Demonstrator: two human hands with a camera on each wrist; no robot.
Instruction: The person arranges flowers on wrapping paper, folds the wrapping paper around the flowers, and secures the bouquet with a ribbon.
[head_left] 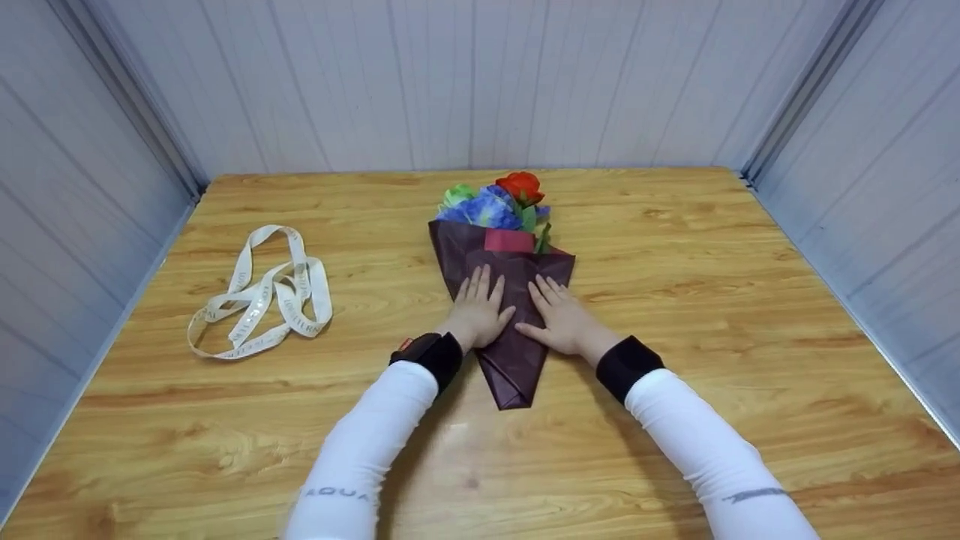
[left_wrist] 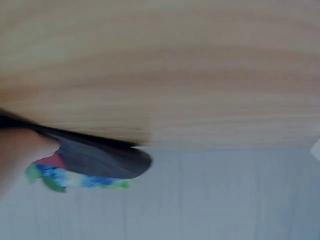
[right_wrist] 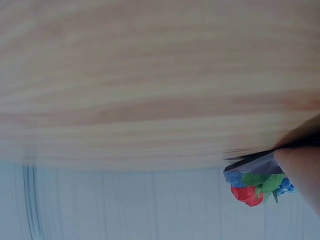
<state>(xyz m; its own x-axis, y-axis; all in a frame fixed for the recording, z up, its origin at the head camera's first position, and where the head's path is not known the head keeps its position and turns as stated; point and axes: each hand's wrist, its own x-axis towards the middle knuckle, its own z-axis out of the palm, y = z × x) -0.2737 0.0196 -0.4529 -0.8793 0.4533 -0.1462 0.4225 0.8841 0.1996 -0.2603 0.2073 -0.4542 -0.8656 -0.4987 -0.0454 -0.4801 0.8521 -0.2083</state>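
A bouquet wrapped in dark maroon paper [head_left: 517, 375] lies at the middle of the table, its narrow end toward me. Blue, red and green flowers [head_left: 487, 208] stick out of the wide far end, beside a patch of red lining. My left hand [head_left: 480, 309] rests flat on the wrap's left side, fingers straight. On the right side, my right hand [head_left: 561, 319] presses down with fingers spread. Both wrist views catch only part of each hand, with the dark wrap [left_wrist: 102, 156] under the left and the red flower [right_wrist: 246, 195] beyond the right.
A white printed ribbon [head_left: 307, 296] lies in loose loops on the left of the wooden table [head_left: 712, 315]. Pale panel walls [head_left: 465, 82] stand behind the table and along both sides.
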